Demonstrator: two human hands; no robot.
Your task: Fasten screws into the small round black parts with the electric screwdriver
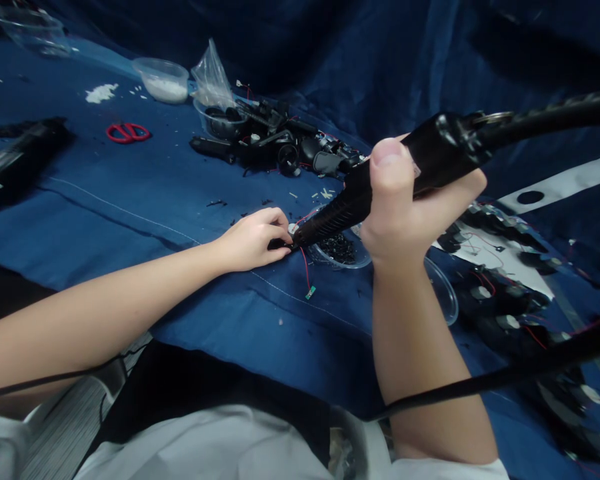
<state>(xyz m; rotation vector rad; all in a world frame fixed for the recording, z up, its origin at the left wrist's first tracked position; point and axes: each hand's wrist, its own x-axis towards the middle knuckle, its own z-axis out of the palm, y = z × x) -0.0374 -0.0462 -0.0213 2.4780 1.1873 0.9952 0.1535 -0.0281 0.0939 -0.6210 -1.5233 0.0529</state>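
Note:
My right hand (410, 207) is wrapped round a black electric screwdriver (380, 187), thumb up, with its tip pointing down-left. The tip meets a small black part (280, 244) that my left hand (253, 240) pinches against the blue cloth (145, 193). A thin red wire (305, 267) with a small green board (311, 292) trails from that part. The tool's thick black cable (555, 113) runs off to the right.
A clear dish of small black bits (340, 250) sits just behind the tool tip. A pile of black parts (275, 143), red scissors (127, 133) and clear bowls (163, 80) lie further back. More black parts with red wires (500, 280) lie at right. A black cord (480, 383) crosses my right forearm.

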